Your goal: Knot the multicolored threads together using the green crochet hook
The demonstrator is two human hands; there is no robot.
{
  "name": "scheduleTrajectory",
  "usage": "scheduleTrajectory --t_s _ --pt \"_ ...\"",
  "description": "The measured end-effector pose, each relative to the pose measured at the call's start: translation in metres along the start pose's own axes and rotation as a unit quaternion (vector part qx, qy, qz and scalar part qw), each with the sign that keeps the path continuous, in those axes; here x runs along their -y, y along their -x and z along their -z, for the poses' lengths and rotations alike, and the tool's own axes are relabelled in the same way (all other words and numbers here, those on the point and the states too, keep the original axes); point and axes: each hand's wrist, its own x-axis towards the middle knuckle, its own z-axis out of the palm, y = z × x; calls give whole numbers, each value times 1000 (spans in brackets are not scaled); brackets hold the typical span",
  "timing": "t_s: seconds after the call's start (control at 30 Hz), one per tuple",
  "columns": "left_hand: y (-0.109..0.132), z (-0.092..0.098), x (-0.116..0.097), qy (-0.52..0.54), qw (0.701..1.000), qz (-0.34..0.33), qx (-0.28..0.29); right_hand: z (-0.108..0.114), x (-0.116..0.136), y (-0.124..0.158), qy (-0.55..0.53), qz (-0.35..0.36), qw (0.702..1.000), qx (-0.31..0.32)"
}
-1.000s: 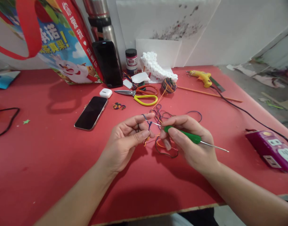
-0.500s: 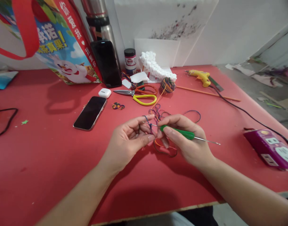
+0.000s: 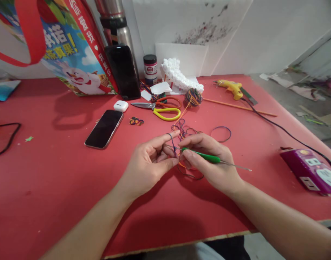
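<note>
My right hand (image 3: 212, 157) grips a crochet hook (image 3: 208, 156) by its green handle, with a thin metal shaft sticking out at either end. The shaft on the left passes through a dark blue stretch of yarn (image 3: 174, 148). My left hand (image 3: 151, 157) pinches that yarn between thumb and fingers, and a strand loops over its raised index finger. Loose multicoloured yarn lies tangled just beyond the fingertips, leading back to a small yarn ball (image 3: 193, 98). Exactly how the stitches sit on the hook is too small to make out.
Scissors (image 3: 165, 114), a flat phone (image 3: 104, 129), a white earbud case (image 3: 121, 105) and a small knotted yarn piece (image 3: 136, 121) lie beyond my hands. A glue gun (image 3: 230, 88) with a black cord and a purple box (image 3: 310, 169) are at right. A colourful bag (image 3: 81, 72) stands back left.
The crochet hook's right end dips slightly lower and its handle has shifted a little left. My left index finger still holds up the strand. The camera view has moved slightly.
</note>
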Motion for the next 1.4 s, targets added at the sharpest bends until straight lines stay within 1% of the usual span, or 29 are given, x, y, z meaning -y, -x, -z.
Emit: scheduleTrajectory --t_s 0.13,0.23,0.37,0.5,0.6,0.73,0.83,0.9,1.07,1.27,1.4 --pt "0 -1 -2 -18 1000 -2 18 2 -2 -2 100 56 993 18" --pt "0 0 -1 -16 1000 7 23 4 -3 -5 90 57 993 44" --pt "-1 1 0 -3 1000 24 9 5 -4 -5 23 -18 999 26" --pt "-2 4 2 47 999 14 -5 3 -11 -3 -70 -107 992 -13" --pt "-4 6 5 63 998 16 -6 0 -14 -3 -143 -136 980 -22" --pt "-6 8 9 74 997 15 -4 -6 -10 -6 -248 -172 953 -18" --pt "-7 9 11 81 996 19 -14 -8 -5 -8 -289 -201 935 -28" --pt "-7 9 10 92 995 25 -22 -9 -4 -8 -302 -212 929 -31" --pt "-7 9 7 119 992 29 -19 -8 -7 -6 -308 -216 926 -27" --pt "-5 10 7 76 997 7 -14 -6 -8 -6 -262 -156 952 -30" --pt "-5 11 7 77 997 6 -4 -2 -7 -6 -250 -130 959 -22"
